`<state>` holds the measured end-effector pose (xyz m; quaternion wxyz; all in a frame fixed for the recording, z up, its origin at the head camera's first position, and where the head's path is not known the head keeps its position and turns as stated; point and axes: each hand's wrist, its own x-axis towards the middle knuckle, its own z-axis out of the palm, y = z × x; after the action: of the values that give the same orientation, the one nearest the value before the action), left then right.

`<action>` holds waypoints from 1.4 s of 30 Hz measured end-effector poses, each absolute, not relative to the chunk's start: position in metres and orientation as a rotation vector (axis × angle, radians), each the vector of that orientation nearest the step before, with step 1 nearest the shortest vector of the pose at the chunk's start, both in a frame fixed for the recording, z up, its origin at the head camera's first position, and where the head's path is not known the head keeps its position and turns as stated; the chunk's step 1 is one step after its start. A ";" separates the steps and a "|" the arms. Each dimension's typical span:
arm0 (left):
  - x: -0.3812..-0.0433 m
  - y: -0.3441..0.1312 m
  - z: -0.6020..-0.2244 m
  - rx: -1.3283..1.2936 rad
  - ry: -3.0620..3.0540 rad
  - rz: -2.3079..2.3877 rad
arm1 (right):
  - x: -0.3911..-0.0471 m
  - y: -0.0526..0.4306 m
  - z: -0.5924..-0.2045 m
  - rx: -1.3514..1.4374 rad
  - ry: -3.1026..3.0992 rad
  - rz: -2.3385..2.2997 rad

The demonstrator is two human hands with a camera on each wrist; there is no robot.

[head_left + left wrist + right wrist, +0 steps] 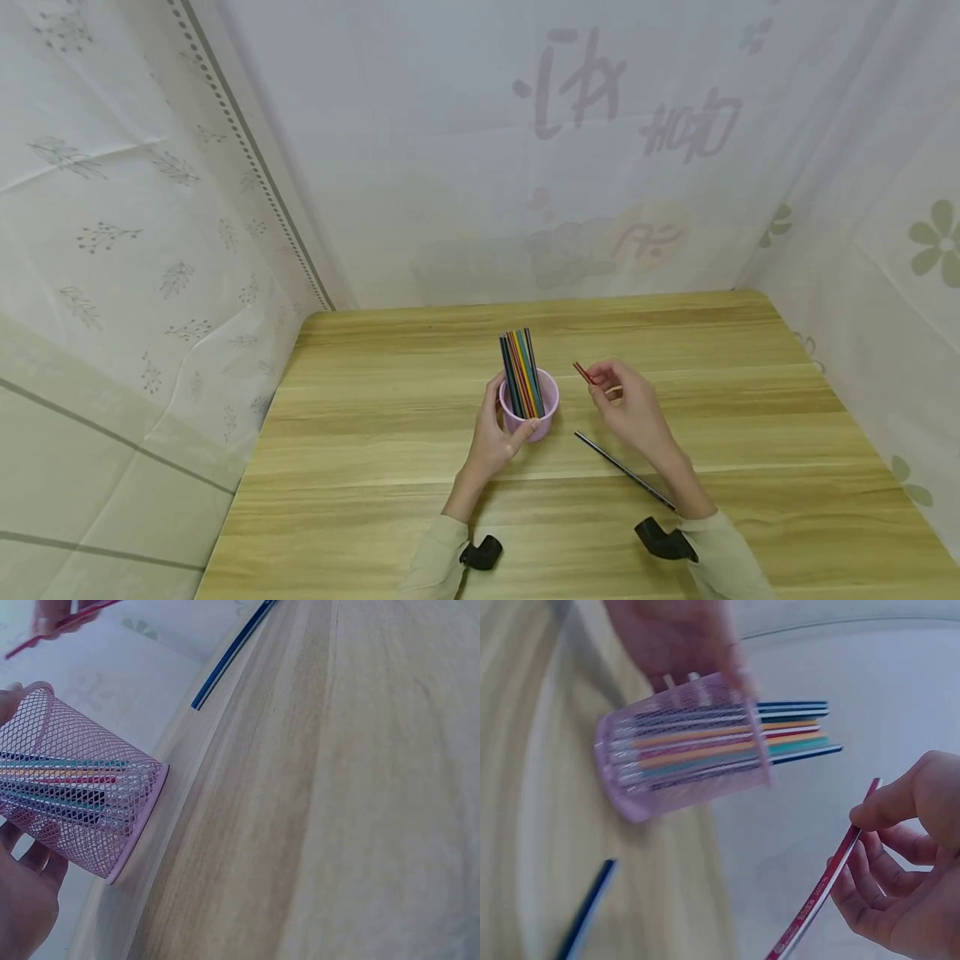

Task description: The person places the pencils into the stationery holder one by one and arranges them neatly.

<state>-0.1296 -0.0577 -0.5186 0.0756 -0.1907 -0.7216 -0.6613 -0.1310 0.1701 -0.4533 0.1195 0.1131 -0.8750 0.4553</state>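
The tabletop [375, 500] is bare wood along its left edge, its far edge and its right edge, so a hand can pass freely there. Near the middle stands a pink mesh cup [529, 412] full of upright coloured pencils [521, 375], gripped by the left hand [495, 437]. Just right of it the right hand [630, 408] pinches a red pencil [583, 372]; only a narrow gap lies between. A dark pencil [622, 469] lies slantwise towards the near edge, under the right forearm.
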 end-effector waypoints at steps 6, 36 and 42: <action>-0.130 -0.057 -0.516 -0.572 -2.166 -1.997 | -0.141 0.161 -0.433 0.359 -2.482 1.359; -0.130 -0.057 -0.515 -0.577 -2.151 -2.016 | -0.170 0.106 -0.381 0.457 -2.196 1.680; -0.130 -0.057 -0.515 -0.584 -2.160 -1.995 | -0.174 0.097 -0.391 0.432 -2.196 1.751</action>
<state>-0.1300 -0.0570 -0.5147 0.0720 -0.1944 -0.7186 -0.6638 -0.1736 0.0975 -0.3906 0.1494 0.1502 -0.7642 0.6092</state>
